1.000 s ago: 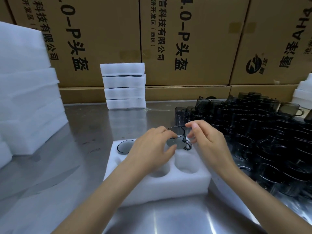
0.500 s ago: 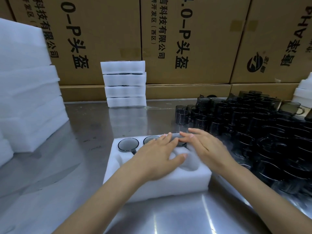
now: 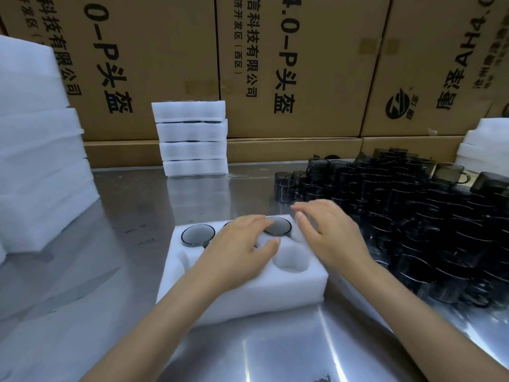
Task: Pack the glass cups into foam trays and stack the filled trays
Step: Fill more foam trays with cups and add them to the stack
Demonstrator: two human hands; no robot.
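Three smoked-glass round cups [image 3: 277,226] seated; our flat left grip [image 3: 242,245] presses one down beneath it, spread right grip [image 3: 327,232] empty alongside.

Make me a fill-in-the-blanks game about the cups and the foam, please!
1. The white foam tray under the hands lies on a shiny ____ table.
2. The loose dark smoked-glass cups crowd the table on the person's ____ side.
3. The stack of filled white foam trays by the brown cardboard boxes is ____ trays high.
4. The left hand and right hand both have ____ fingers, gripping nothing.

Missing words: metal; right; four; straight
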